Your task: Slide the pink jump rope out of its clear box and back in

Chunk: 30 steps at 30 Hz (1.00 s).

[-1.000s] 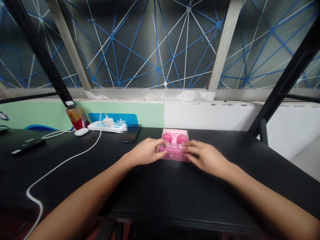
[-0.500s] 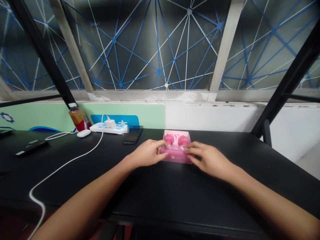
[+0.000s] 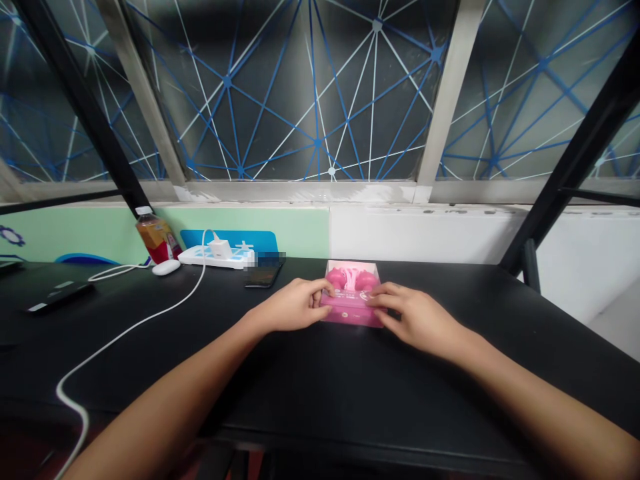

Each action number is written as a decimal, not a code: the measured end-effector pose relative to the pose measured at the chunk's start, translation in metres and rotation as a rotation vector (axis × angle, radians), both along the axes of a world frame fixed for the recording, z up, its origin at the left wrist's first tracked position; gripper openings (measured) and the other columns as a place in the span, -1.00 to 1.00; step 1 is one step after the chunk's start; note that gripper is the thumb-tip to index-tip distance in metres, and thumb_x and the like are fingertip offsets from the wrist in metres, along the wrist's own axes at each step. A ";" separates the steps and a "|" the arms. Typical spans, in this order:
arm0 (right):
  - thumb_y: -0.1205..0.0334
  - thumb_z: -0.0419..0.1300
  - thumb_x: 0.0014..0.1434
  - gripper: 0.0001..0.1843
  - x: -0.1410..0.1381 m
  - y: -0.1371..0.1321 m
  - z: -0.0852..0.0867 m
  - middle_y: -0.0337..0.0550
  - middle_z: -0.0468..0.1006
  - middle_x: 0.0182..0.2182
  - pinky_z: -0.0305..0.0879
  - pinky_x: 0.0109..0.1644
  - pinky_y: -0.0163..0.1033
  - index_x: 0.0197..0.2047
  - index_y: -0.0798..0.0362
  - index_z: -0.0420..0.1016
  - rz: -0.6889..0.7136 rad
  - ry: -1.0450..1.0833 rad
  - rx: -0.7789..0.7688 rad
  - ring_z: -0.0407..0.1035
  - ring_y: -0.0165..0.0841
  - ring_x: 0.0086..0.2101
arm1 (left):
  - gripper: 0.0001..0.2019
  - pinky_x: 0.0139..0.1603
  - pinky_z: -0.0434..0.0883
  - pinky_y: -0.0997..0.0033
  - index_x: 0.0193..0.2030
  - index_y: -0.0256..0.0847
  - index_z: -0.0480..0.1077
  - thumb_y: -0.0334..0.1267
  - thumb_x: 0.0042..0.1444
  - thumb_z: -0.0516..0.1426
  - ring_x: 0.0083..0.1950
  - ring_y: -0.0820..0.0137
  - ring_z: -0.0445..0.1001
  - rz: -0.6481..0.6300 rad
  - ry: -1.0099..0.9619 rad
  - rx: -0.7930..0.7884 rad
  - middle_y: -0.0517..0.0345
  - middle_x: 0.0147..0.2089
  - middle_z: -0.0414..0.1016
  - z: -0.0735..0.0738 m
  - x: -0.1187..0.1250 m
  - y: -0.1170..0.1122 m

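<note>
Both hands are at the near edge of the table, apart from each other, with a pink box (image 3: pixel 350 313) between them. The left hand (image 3: pixel 293 305) holds the box's left end, its fingertips (image 3: pixel 325 288) curled over the corner. The right hand (image 3: pixel 415 319) grips the right end in the same way. The box sits flat on the black table (image 3: pixel 350 400), its top open, and shows two pink shapes (image 3: pixel 351 280), perhaps earbuds, though the view is too small to be sure.

Behind it, a phone (image 3: pixel 263 275) lies just left of the box, beside a white power strip (image 3: pixel 213 257) with a charger (image 3: pixel 220 249) plugged in. Farther left are a white mouse (image 3: pixel 166 267), a bottle (image 3: pixel 156 235) and a dark device (image 3: pixel 60 297). A white cable (image 3: pixel 125 327) runs across the table.
</note>
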State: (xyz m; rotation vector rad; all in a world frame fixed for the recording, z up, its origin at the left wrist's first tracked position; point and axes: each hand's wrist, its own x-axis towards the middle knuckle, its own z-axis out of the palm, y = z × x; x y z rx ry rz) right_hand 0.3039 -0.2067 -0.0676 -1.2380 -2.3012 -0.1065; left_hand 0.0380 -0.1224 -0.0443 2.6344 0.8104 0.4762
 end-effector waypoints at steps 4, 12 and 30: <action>0.29 0.11 0.23 -0.71 0.002 0.001 0.000 -0.15 0.52 -0.01 0.45 -0.02 -0.09 -0.01 -0.09 0.52 -0.013 0.013 -0.017 0.46 -0.26 -0.09 | -0.81 -0.40 0.22 0.50 -0.06 -0.12 0.38 -0.26 0.18 0.11 -0.47 0.49 0.32 0.007 -0.004 0.031 0.33 -0.48 0.28 -0.001 0.002 0.001; 0.34 0.14 0.16 -0.66 0.004 0.000 0.000 -0.12 0.50 0.00 0.42 0.00 -0.06 0.00 -0.07 0.49 -0.007 0.054 -0.079 0.45 -0.24 -0.10 | -0.75 -0.38 0.23 0.49 -0.04 -0.13 0.38 -0.35 0.11 0.11 -0.46 0.48 0.33 -0.009 -0.014 0.035 0.32 -0.47 0.31 -0.005 0.005 0.001; 0.45 0.06 0.18 -0.54 0.022 -0.004 0.007 -0.08 0.45 0.02 0.41 -0.10 -0.17 0.12 -0.06 0.40 0.137 0.139 -0.248 0.42 -0.32 -0.16 | -0.66 -0.35 0.28 0.49 0.14 -0.11 0.33 -0.17 0.25 0.07 -0.42 0.45 0.40 -0.017 0.031 -0.010 0.27 -0.42 0.39 -0.009 0.009 0.001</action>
